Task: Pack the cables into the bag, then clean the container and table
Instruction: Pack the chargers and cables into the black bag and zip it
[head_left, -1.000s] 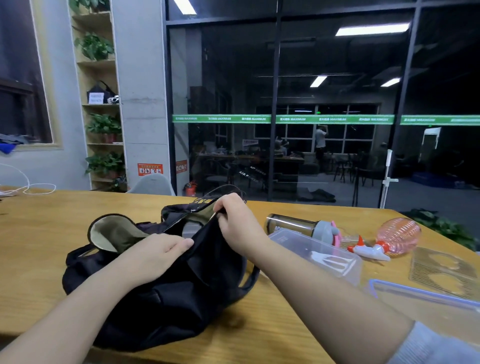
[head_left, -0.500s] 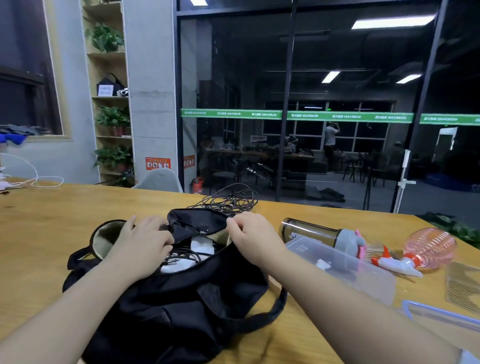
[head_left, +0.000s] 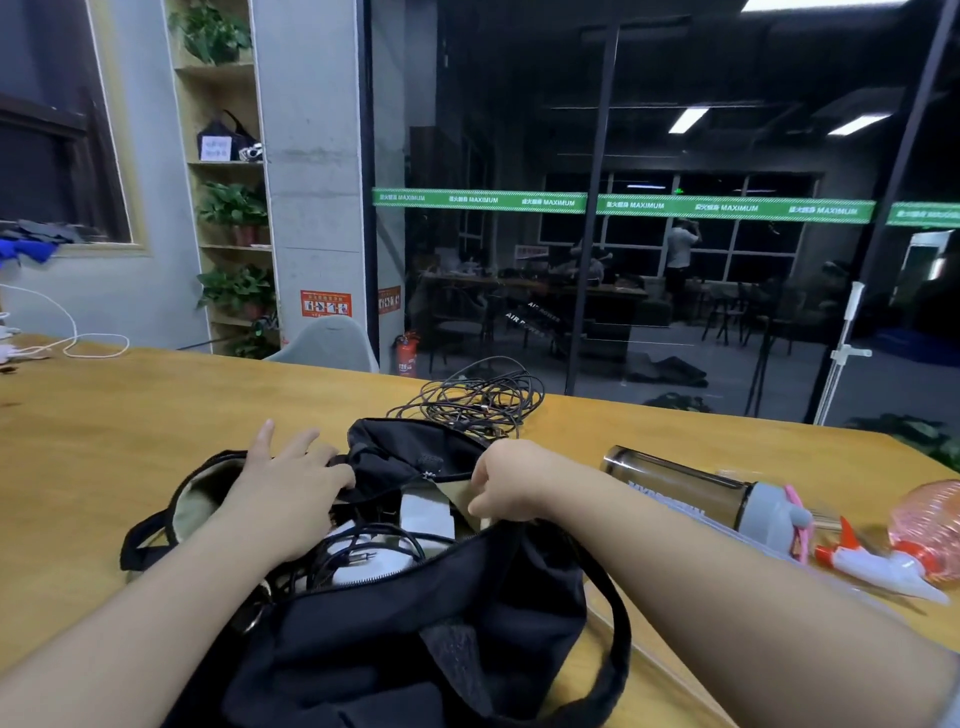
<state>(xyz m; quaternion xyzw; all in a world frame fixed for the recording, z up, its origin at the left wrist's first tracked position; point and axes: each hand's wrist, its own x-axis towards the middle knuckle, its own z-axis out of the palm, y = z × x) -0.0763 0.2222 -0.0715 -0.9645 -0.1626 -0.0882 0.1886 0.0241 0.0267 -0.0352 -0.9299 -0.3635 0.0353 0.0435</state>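
Note:
A black bag (head_left: 415, 639) lies open on the wooden table (head_left: 130, 415) in front of me. Inside it I see black cables (head_left: 343, 558) over white items. A second tangle of black cables (head_left: 478, 400) lies on the table just behind the bag. My left hand (head_left: 288, 480) rests with spread fingers on the bag's left rim, pressing the fabric back. My right hand (head_left: 506, 486) grips the near right edge of the opening with curled fingers.
To the right lie a dark bottle with a grey lid (head_left: 696, 491) and a pink spray bottle (head_left: 914, 540). A clear container, mostly behind my right forearm, sits below them. A white cable (head_left: 78, 343) lies at the far left. A glass wall stands behind the table.
The bag has been pulled open, showing cables and white items inside. My left hand moved up to the left rim and its fingers spread. The view shifted, bringing the cable tangle behind into sight.

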